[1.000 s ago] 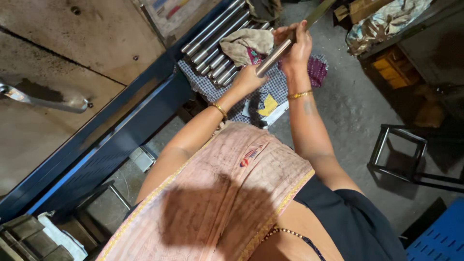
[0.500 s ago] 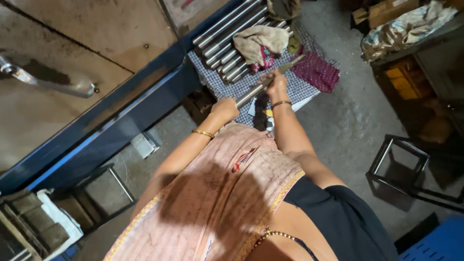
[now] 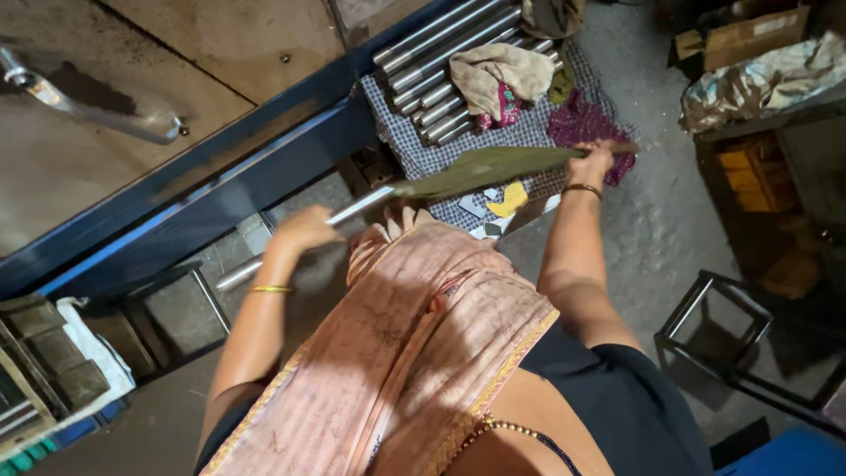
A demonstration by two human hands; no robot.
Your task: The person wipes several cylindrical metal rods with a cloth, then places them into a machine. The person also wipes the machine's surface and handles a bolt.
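Steel rod held level across my front, a hand at each end.

My left hand [image 3: 304, 227] is clenched round the bare steel rod [image 3: 352, 208]; my right hand [image 3: 592, 160] grips its far end through an olive cloth [image 3: 489, 166]. Above lie stacked rods [image 3: 441, 53]. It looks heavy, stiff, slippery; I'd grip wide apart.

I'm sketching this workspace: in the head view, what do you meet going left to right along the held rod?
Bare rod end → left hand → olive cloth wrapped on rod → right hand.
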